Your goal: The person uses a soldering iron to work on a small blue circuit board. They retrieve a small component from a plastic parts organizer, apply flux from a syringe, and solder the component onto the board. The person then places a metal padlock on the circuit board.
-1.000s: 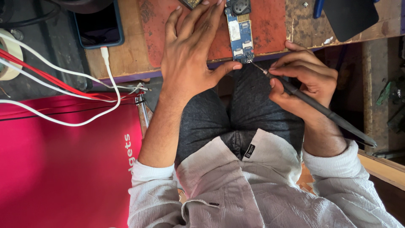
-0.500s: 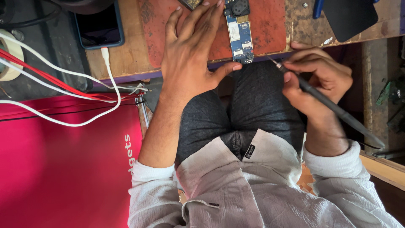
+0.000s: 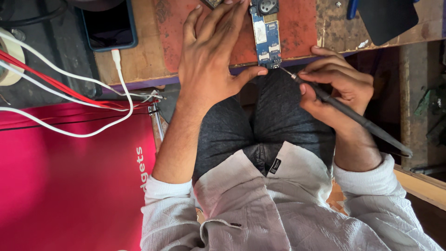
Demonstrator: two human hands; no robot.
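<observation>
Even, soft daylight, sharp at centre; deep shadow under the bench at right, slight edge blur.

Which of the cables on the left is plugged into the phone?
The white cable with the chunky white plug, entering the phone's bottom edge. The red cables and other white ones run past it.

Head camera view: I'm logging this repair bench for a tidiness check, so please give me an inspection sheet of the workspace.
Surface: worn wooden bench with a red mat.
Job's things: blue circuit board on the mat; black soldering iron, tip close to the board's near end.
Clutter: dark phone, black pad, tape roll.
Grippers: left hand flat, steadying the board; right hand gripping the iron.
Cables: white cables and red cables; one white cable plugged into the phone.
Surroundings: pink bag at left.
</observation>
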